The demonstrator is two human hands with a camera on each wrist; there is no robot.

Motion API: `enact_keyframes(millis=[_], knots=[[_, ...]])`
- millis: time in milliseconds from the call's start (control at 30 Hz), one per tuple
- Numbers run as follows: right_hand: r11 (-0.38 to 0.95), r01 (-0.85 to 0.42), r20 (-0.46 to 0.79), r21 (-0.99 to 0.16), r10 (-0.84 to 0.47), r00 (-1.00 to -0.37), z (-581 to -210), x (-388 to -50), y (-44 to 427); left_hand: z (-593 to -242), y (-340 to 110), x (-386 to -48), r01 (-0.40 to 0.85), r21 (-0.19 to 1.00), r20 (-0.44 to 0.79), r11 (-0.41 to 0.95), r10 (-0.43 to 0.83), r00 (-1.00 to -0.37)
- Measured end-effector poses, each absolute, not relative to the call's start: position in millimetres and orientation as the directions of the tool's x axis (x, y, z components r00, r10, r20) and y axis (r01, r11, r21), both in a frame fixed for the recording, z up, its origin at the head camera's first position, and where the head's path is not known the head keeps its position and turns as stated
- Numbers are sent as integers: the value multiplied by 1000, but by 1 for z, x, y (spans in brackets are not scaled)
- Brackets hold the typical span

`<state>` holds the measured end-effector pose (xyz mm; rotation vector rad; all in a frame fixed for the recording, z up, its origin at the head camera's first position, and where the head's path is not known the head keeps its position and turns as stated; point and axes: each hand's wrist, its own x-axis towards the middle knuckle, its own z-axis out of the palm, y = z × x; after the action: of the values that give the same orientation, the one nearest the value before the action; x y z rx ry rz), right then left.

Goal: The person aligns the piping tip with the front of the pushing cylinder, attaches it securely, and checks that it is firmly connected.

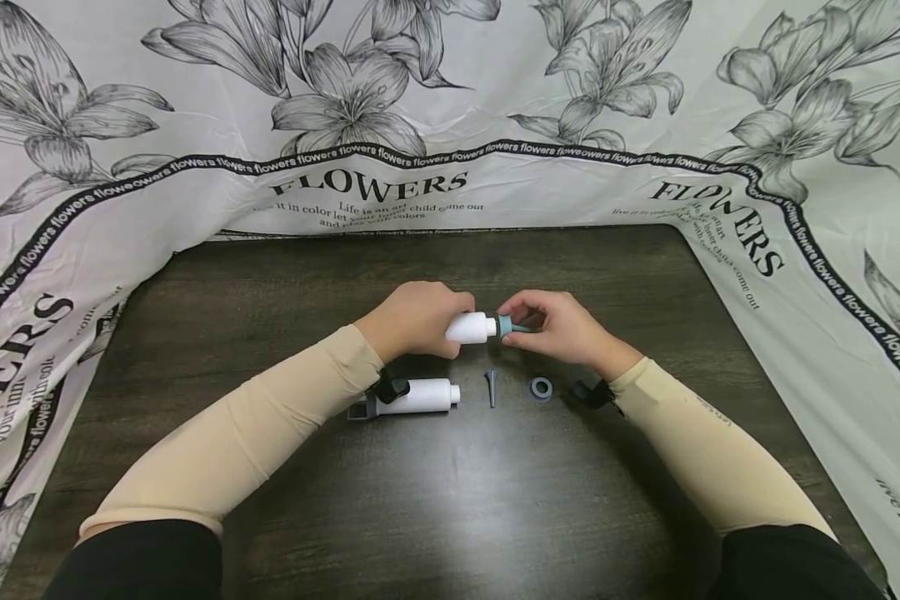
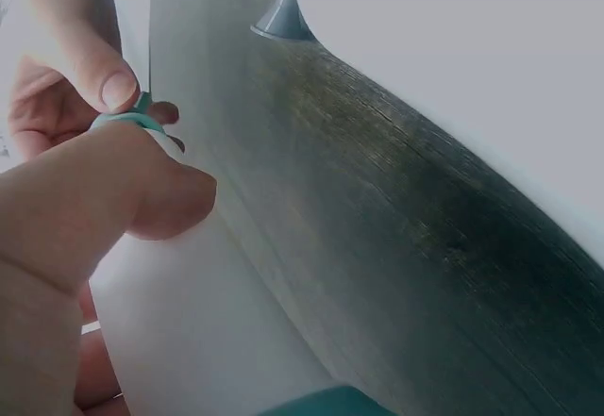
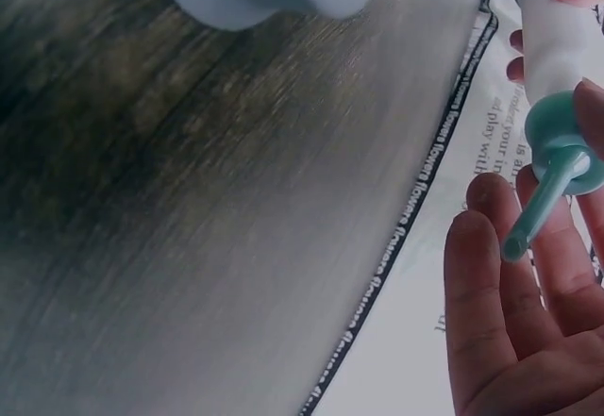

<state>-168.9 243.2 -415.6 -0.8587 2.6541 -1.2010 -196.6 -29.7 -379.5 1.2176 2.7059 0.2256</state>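
Left hand: curled round a white plastic-looking cylindrical bottle, apparently steadying its neck.
Teal cap: round, plastic-looking, thin-spouted; stood at that neck, contact unclear.
Right hand: pinched the cap's rim, seemingly for alignment.
Dark wood-grain table: on the near side lay a second white bottle, a grey tapered plastic-looking nozzle and a grey ring.
Black wrist mount: partly hid that second bottle.

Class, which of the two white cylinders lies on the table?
The grey-ended cylinder nearer the person's body; the left hand grips the other cylinder.
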Motion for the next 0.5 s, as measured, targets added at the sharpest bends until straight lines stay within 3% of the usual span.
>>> enact_keyframes(millis=[500], knots=[[500, -468, 153, -728, -547, -823, -415, -167, 240, -378, -23, -194, 769, 187, -59, 611, 789, -612]])
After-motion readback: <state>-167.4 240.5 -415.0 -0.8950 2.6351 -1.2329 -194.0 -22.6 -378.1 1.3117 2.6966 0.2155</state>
